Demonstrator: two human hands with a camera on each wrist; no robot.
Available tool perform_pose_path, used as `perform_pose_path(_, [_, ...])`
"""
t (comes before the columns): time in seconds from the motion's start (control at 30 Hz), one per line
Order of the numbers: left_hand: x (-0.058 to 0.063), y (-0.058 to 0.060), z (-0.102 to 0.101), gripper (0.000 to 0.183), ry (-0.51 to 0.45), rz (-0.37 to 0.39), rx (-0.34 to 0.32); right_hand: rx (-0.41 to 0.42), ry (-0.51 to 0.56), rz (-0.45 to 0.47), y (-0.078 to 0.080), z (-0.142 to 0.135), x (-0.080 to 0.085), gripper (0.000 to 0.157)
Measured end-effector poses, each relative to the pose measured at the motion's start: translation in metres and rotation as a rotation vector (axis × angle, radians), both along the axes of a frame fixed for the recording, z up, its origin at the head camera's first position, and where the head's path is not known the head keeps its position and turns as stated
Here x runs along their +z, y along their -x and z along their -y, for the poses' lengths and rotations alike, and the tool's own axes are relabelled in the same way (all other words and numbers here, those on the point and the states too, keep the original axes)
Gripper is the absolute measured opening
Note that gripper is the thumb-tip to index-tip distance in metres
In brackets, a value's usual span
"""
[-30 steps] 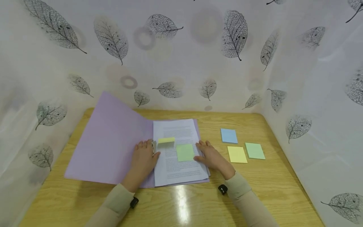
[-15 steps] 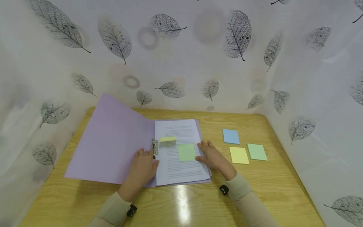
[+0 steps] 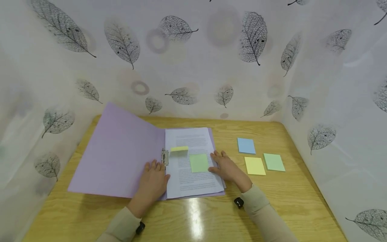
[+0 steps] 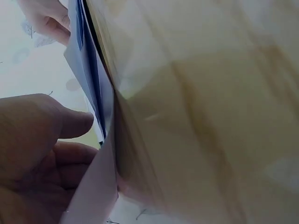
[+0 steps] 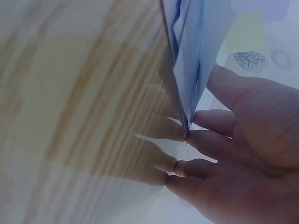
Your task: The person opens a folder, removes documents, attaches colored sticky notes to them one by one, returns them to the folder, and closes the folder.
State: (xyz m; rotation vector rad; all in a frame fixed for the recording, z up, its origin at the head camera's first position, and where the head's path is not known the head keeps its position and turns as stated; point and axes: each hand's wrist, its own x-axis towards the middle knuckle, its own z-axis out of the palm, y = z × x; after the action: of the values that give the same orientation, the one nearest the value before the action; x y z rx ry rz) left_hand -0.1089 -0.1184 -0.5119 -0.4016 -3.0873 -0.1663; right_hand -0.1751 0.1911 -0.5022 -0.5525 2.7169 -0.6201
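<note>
A purple folder [image 3: 118, 158] lies with its cover raised to the left and a stack of printed sheets [image 3: 193, 185] on its right side. At the spine is a metal clip [image 3: 164, 158]. Just below it, my left hand [image 3: 152, 181] rests along the spine, thumb at the sheets' left edge. My right hand [image 3: 227, 168] lies at the right edge of the sheets, its fingertips on the table in the right wrist view. On the top sheet are a green sticky note [image 3: 199, 163] near my right thumb and a yellow sticky note [image 3: 179, 149] whose paper lifts up.
To the right on the wooden table [image 3: 290, 201] sit a blue sticky-note pad [image 3: 246, 146], a yellow pad [image 3: 255, 166] and a green pad [image 3: 274, 162]. Leaf-patterned curtains [image 3: 193, 60] enclose the table at the back and sides.
My left hand has slid down along the spine toward the near edge, uncovering the metal clip. My right hand has stayed at the sheets' edge.
</note>
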Motion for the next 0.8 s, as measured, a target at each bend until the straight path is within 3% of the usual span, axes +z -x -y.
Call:
perform_pose_path(0.2, [-0.002,0.008,0.004,0.052,0.034,-0.033,-0.047,-0.024,0.008,-0.004,-0.003,0.0,-0.001,0.071])
perform_pose_path(0.3, [-0.001,0.008,0.009,0.053,-0.018,0.006,-0.062,-0.021,0.005,0.002,-0.003,0.001,-0.002,0.072])
perform_pose_path(0.4, [0.008,0.006,0.015,0.054,-0.091,0.023,-0.065,-0.018,-0.001,-0.003,-0.003,0.002,-0.002,0.072])
perform_pose_path(0.47, [0.022,0.005,0.022,0.054,-0.131,0.022,-0.065,-0.014,-0.005,-0.014,-0.002,0.002,-0.001,0.071])
perform_pose_path(0.53, [0.045,0.005,0.034,0.056,-0.161,-0.003,-0.055,-0.015,-0.005,-0.017,-0.001,0.002,-0.001,0.071])
perform_pose_path(0.6, [0.072,0.005,0.054,0.057,-0.178,-0.08,-0.04,-0.016,-0.003,-0.017,-0.001,0.003,0.0,0.071])
perform_pose_path(0.67, [0.099,0.006,0.081,0.057,-0.197,-0.205,-0.014,-0.021,-0.003,-0.011,-0.001,0.003,0.0,0.071])
perform_pose_path(0.73, [0.121,0.004,0.111,0.059,-0.214,-0.276,0.063,-0.024,-0.003,-0.007,-0.002,0.004,-0.001,0.071])
perform_pose_path(0.8, [0.135,0.0,0.143,0.062,-0.231,-0.272,0.171,-0.027,-0.006,-0.004,-0.003,0.004,0.0,0.071])
